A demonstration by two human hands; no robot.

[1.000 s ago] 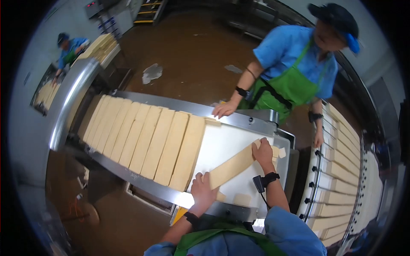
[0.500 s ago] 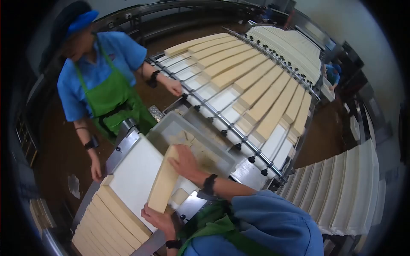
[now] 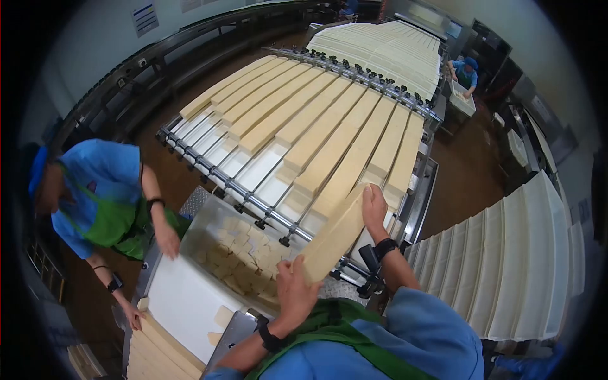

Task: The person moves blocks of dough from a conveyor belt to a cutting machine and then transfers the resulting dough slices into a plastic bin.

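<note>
A long pale yellow bar (image 3: 335,235) is held between my two hands, slanting up and to the right over the near edge of the conveyor (image 3: 253,166). My left hand (image 3: 297,290) is closed around its near end. At the far end, my right hand (image 3: 375,208) grips its right side. The held bar overlaps several similar bars (image 3: 342,152) that lie side by side on the conveyor between metal guide rods. Below my left hand is a grey bin (image 3: 204,223) with many flat pale offcuts (image 3: 244,253) inside.
At the left, a co-worker (image 3: 107,196) in a blue shirt and green apron touches bars (image 3: 161,348) lined up on a white work surface (image 3: 183,288). Ribbed cream-coloured sheets (image 3: 494,266) stand at the right. Another person (image 3: 465,75) works farther back by a white tub.
My hands have carried the bar from above the white surface and bin to the conveyor's near edge, up and right. My view has turned right. The co-worker's hand has left the conveyor rail.
</note>
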